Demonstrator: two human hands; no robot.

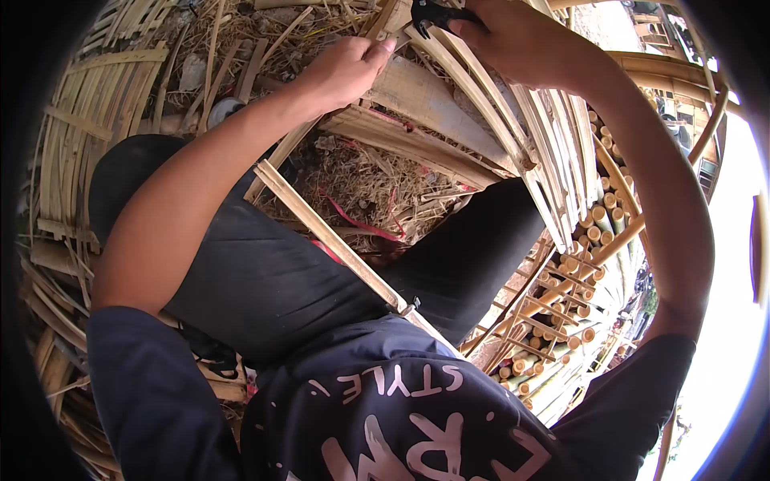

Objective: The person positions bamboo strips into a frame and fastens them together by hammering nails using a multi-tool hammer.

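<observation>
My left hand [345,74] is at the upper middle, thumb and fingers pinched together near a wooden block [391,19]. Whatever is between those fingertips is too small to make out. My right hand [513,44], just to the right, is closed around a black claw hammer [433,16], whose forked end points toward the block. Below the hammer, long split bamboo strips [481,100] run down to the right. A broad wooden board [433,104] lies under both hands. One bamboo strip [321,228] slants across my lap.
Stacked cut bamboo poles [561,321] lie on the right. Slatted bamboo panels [104,104] stand at the left. Straw and shavings [361,176] cover the ground between my legs, with a red ribbon [361,224] among them.
</observation>
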